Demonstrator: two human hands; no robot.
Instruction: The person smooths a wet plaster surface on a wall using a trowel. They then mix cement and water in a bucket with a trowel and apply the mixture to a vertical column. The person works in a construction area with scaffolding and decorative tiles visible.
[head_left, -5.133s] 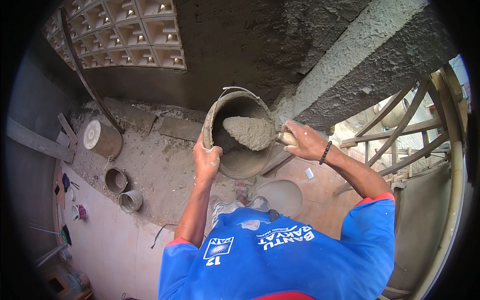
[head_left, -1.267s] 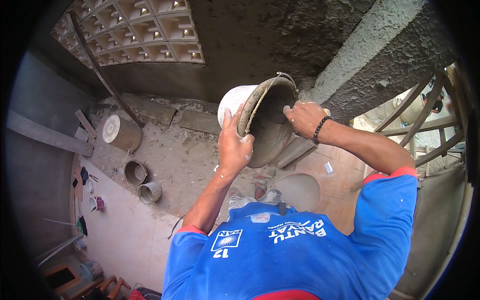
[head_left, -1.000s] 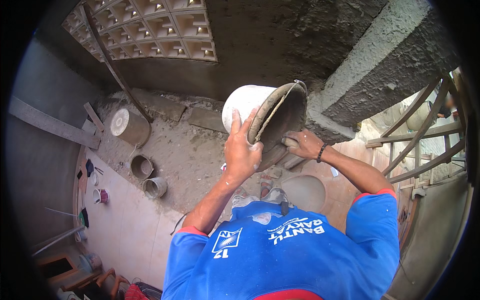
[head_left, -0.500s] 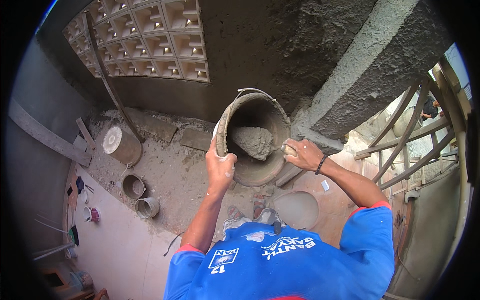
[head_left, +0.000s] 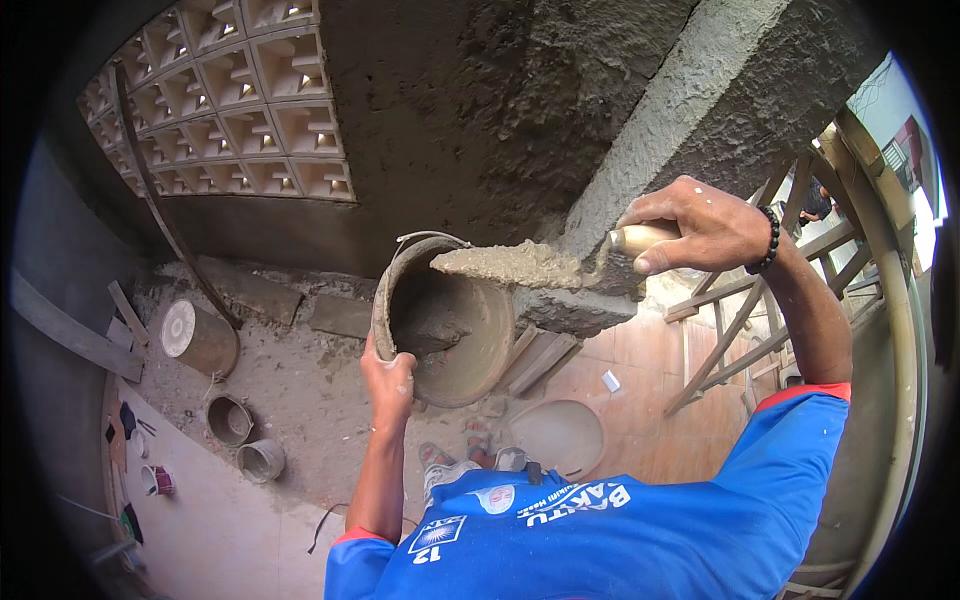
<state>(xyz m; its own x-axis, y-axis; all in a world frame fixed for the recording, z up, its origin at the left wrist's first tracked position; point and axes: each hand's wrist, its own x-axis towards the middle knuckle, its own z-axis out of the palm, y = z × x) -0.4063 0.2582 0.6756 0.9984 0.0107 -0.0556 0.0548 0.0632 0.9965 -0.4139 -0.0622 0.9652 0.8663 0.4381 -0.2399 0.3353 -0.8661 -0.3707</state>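
My left hand point(head_left: 388, 385) grips the rim of a mortar-caked bucket point(head_left: 470, 370), which is tipped so its mouth faces me. Some wet mortar point(head_left: 440, 330) lies inside it. In my right hand point(head_left: 705, 228) is the wooden handle of a trowel point(head_left: 640, 240), fingers wrapped round it. The blade carries a long heap of grey mortar point(head_left: 515, 264) and hangs over the bucket's upper right rim. Beyond the trowel rises a rough plastered column point(head_left: 660, 110), beside a dark, freshly coated wall point(head_left: 430, 120).
Pale ventilation blocks point(head_left: 230, 100) fill the wall at upper left, with a wooden strip point(head_left: 150, 190) leaning there. An upturned bucket point(head_left: 200, 335) and two small pails point(head_left: 262, 460) stand on the floor. A round basin point(head_left: 560, 435) lies near my feet. Wooden scaffold poles point(head_left: 760, 320) stand at right.
My right hand has risen up and right, lifting the mortar-loaded trowel out of the bucket. My left hand still holds the rim; bucket and hand appear lower and further left.
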